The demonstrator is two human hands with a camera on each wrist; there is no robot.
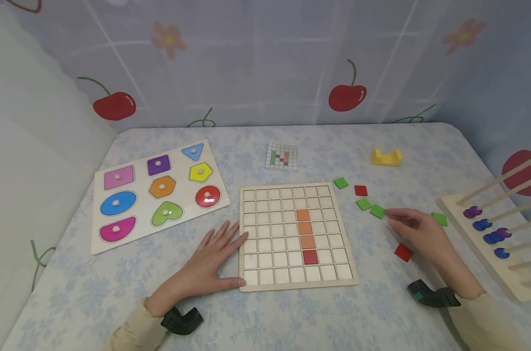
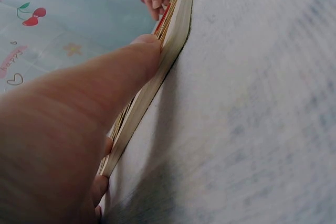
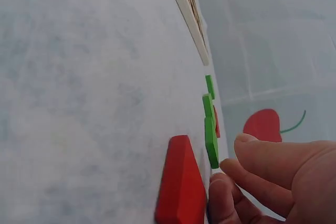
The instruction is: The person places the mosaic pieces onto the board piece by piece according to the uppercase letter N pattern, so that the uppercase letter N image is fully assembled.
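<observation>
My left hand (image 1: pixel 210 261) lies spread at the left side of a wooden grid board (image 1: pixel 270 287), fingertips and thumb touching its edge. In the left wrist view the thumb (image 2: pixel 126 66) rests against the rim. One column of the board holds three orange tiles (image 1: pixel 305 227) and a red tile (image 1: pixel 310 257) below them. My right hand (image 1: pixel 427 239) is low over the table, its index fingertip at the edge of a green tile (image 1: pixel 377 211). Thumb and fingers are apart in the right wrist view, with nothing between them. A loose red tile (image 3: pixel 181 182) lies beside that hand.
Loose green and red tiles (image 1: pixel 361 190) lie right of the board. Behind it is a small pattern card (image 1: pixel 282 156). A shape puzzle (image 1: pixel 147 170) sits left, a yellow block (image 1: pixel 385 157) at back right, and a pegged wooden rack (image 1: pixel 489 248) with beads at far right.
</observation>
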